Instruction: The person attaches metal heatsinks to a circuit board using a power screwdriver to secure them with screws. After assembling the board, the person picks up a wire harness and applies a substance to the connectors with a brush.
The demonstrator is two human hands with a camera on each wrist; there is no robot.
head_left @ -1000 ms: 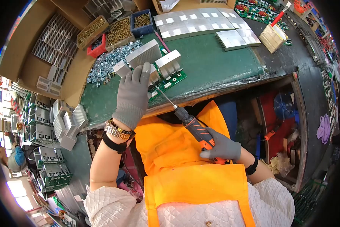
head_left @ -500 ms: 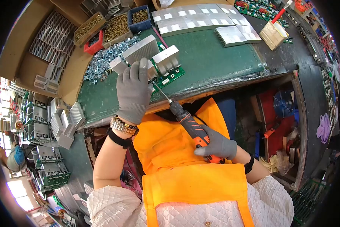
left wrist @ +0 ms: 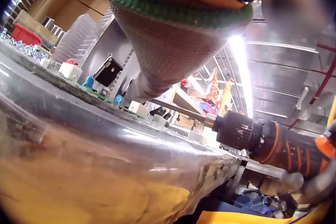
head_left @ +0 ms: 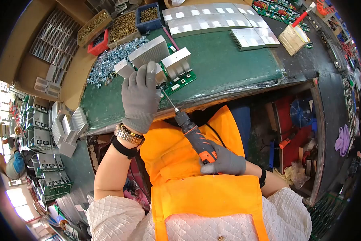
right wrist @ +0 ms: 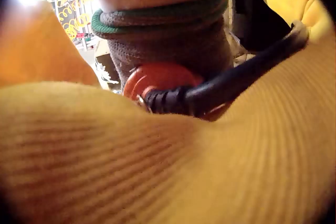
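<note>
A green circuit board (head_left: 183, 81) with several silver heat sinks lies near the front edge of the bench. My gloved left hand (head_left: 139, 94) holds a heat sink (head_left: 160, 76) on that board, its fingers bent over the top and partly hiding it. In my gloved right hand (head_left: 228, 161) is a black and orange electric drill (head_left: 196, 138), gripped around the handle. The drill's long driver bit (head_left: 170, 99) slants up to the board, its tip right beside the left hand. In the left wrist view, the drill chuck (left wrist: 239, 129) points toward the board's small components.
Loose metal clips (head_left: 104, 66) are heaped behind the board, near bins of brass-coloured screws (head_left: 126, 29). Flat heat sinks (head_left: 206, 20) stand in rows at the back. A cardboard box (head_left: 74, 76) and stacked heat sinks (head_left: 68, 128) are on the left.
The board and left hand have shifted slightly left in the head view. My right hand has moved left with the drill, which stands a little steeper, its bit still at the board.
</note>
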